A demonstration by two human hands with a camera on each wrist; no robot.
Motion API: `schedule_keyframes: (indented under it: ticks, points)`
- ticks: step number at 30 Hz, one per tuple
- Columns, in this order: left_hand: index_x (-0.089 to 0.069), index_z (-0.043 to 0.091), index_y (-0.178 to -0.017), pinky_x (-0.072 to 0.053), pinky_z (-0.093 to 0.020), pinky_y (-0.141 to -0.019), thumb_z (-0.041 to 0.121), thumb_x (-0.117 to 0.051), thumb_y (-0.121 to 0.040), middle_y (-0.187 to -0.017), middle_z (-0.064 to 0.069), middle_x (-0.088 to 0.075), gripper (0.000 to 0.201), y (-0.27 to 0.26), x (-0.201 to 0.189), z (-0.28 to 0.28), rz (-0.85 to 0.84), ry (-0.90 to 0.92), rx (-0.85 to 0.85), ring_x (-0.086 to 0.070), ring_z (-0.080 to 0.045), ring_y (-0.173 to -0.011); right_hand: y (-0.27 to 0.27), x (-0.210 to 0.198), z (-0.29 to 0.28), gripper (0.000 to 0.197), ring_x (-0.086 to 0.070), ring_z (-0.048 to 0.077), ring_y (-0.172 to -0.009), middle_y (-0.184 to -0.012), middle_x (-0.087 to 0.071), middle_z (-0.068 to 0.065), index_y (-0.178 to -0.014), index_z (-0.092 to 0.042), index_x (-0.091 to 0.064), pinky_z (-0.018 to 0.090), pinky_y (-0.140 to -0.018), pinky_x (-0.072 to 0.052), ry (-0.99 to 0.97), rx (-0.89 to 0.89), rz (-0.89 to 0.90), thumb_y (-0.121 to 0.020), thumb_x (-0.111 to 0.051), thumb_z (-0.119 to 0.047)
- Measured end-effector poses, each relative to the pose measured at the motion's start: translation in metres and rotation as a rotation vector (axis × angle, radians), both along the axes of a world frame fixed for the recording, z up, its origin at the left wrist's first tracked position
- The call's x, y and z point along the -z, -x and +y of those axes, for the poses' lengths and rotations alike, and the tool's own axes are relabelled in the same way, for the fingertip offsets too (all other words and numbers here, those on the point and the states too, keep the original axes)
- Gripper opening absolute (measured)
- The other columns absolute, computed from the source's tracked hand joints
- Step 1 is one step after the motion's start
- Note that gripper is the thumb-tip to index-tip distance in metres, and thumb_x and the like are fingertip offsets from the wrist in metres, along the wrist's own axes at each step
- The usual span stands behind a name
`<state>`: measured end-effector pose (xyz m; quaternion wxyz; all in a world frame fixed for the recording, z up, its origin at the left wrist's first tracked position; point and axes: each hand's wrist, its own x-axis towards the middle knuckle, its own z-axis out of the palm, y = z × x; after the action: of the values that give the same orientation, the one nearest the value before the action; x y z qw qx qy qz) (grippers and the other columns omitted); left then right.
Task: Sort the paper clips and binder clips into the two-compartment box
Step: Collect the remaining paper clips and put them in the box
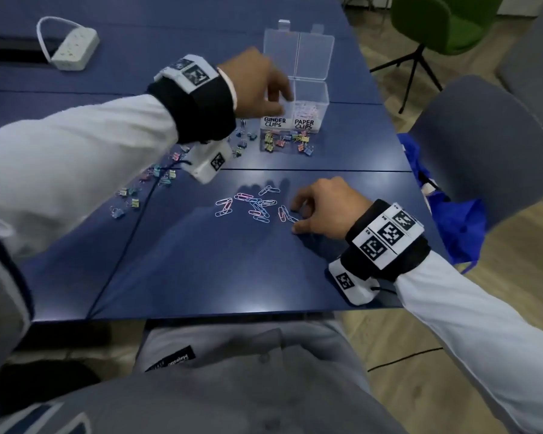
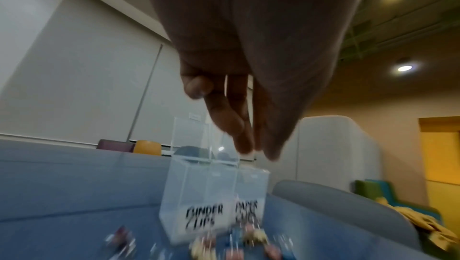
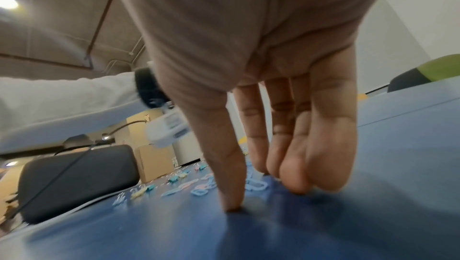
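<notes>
A clear two-compartment box (image 1: pixel 322 103) stands open at the far side of the blue table, labelled BINDER CLIPS on the left and PAPER CLIPS on the right. Pale paper clips lie in its right compartment. My left hand (image 1: pixel 278 100) hangs over the left compartment; in the left wrist view its fingers (image 2: pixel 234 126) point down at the box (image 2: pixel 199 195) with nothing visible between them. My right hand (image 1: pixel 295 218) rests thumb and fingertips (image 3: pixel 296 185) on the table around a loose paper clip (image 3: pixel 256 185), at the right end of a scatter of paper clips (image 1: pixel 254 206). Binder clips (image 1: pixel 286 142) lie before the box.
More binder clips (image 1: pixel 151 180) are strewn to the left under my left forearm. A white power strip (image 1: pixel 74 50) sits far left. A grey chair (image 1: pixel 483 145) and a blue bag (image 1: pixel 455 220) stand off the table's right edge, a green chair (image 1: pixel 442 20) beyond.
</notes>
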<state>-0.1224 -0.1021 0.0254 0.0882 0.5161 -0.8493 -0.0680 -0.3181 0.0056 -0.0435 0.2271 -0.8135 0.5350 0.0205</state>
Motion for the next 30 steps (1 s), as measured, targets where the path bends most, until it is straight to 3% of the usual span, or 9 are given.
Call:
schedule_keyframes:
  ticks: [3, 5, 9, 12, 14, 16, 18, 24, 30]
  points:
    - [-0.066, 0.027, -0.115, -0.04, -0.019, -0.076, 0.031, -0.072, -0.08, -0.082, 0.009, -0.068, 0.036, -0.03, 0.017, 0.052, -0.198, -0.253, 0.069, -0.054, -0.007, -0.065, -0.011, 0.0, 0.004, 0.023, -0.061, 0.017, -0.081, -0.079, -0.061, -0.004, -0.096, -0.021, -0.072, 0.022, -0.069, -0.044, 0.038, -0.024, 0.039, -0.074, -0.078, -0.028]
    - [-0.062, 0.027, -0.119, -0.042, -0.021, -0.078, 0.033, -0.077, -0.075, -0.088, 0.01, -0.069, 0.047, -0.046, 0.035, 0.078, -0.256, -0.36, 0.047, -0.053, -0.007, -0.067, -0.024, 0.0, 0.005, 0.017, -0.063, 0.02, -0.088, -0.081, -0.062, -0.002, -0.095, -0.019, -0.073, 0.022, -0.069, -0.042, 0.06, -0.021, 0.05, -0.078, -0.074, -0.023]
    - [-0.06, 0.027, -0.121, -0.05, -0.028, -0.085, 0.036, -0.08, -0.07, -0.096, 0.012, -0.069, 0.055, -0.061, 0.062, 0.102, -0.243, -0.379, -0.026, -0.054, -0.009, -0.072, -0.052, 0.0, 0.001, 0.015, -0.065, 0.02, -0.091, -0.091, -0.071, 0.002, -0.093, -0.019, -0.075, 0.025, -0.077, -0.051, 0.064, -0.039, 0.016, -0.079, -0.073, -0.016]
    - [-0.063, 0.024, -0.119, -0.051, -0.028, -0.083, 0.035, -0.079, -0.072, -0.097, 0.01, -0.069, 0.051, -0.061, 0.069, 0.106, -0.185, -0.334, -0.039, -0.055, -0.011, -0.073, -0.062, -0.004, -0.003, 0.019, -0.064, 0.015, -0.085, -0.084, -0.068, 0.0, -0.096, -0.017, -0.075, 0.023, -0.08, -0.052, 0.043, -0.008, -0.074, -0.078, -0.075, -0.017]
    - [-0.065, 0.024, -0.116, -0.053, -0.031, -0.083, 0.038, -0.079, -0.072, -0.096, 0.01, -0.068, 0.049, -0.058, 0.07, 0.108, -0.155, -0.326, -0.042, -0.055, -0.011, -0.072, -0.06, -0.005, -0.006, 0.02, -0.063, 0.014, -0.069, -0.076, -0.066, 0.001, -0.095, -0.011, -0.073, 0.024, -0.072, -0.056, -0.04, 0.153, -0.286, -0.076, -0.078, -0.014]
    - [-0.067, 0.023, -0.114, -0.054, -0.033, -0.084, 0.039, -0.078, -0.072, -0.095, 0.008, -0.069, 0.046, -0.054, 0.07, 0.11, -0.138, -0.324, -0.04, -0.056, -0.01, -0.072, -0.05, -0.003, -0.005, 0.018, -0.057, 0.013, -0.054, -0.07, -0.063, 0.006, -0.096, -0.005, -0.068, 0.025, -0.059, -0.057, -0.226, 0.409, -0.688, -0.08, -0.075, -0.007]
    - [-0.069, 0.021, -0.112, -0.054, -0.033, -0.083, 0.038, -0.078, -0.073, -0.094, 0.005, -0.071, 0.043, -0.048, 0.07, 0.111, -0.136, -0.296, -0.026, -0.056, -0.011, -0.073, -0.041, 0.003, -0.003, 0.012, -0.055, 0.013, -0.054, -0.073, -0.06, 0.006, -0.096, -0.006, -0.064, 0.022, -0.054, -0.055, -0.346, 0.596, -0.994, -0.085, -0.069, -0.009]
    - [-0.073, 0.019, -0.102, -0.054, -0.032, -0.081, 0.027, -0.072, -0.081, -0.089, 0.0, -0.074, 0.023, -0.033, 0.068, 0.108, -0.138, -0.243, -0.036, -0.066, -0.019, -0.086, -0.034, 0.029, 0.011, 0.025, -0.067, 0.019, -0.085, -0.092, -0.066, 0.007, -0.1, -0.009, -0.062, 0.029, -0.082, -0.056, -0.598, 0.915, -1.574, -0.095, -0.055, -0.032]
    - [-0.07, 0.017, -0.085, -0.051, -0.027, -0.076, 0.023, -0.065, -0.082, -0.073, 0.005, -0.066, 0.009, -0.03, 0.067, 0.099, -0.138, -0.223, -0.052, -0.055, -0.012, -0.07, -0.036, 0.033, 0.018, 0.056, -0.063, 0.033, -0.107, -0.11, -0.065, 0.02, -0.112, 0.005, -0.058, 0.041, -0.1, -0.048, -0.813, 0.967, -1.898, -0.095, -0.046, -0.047]
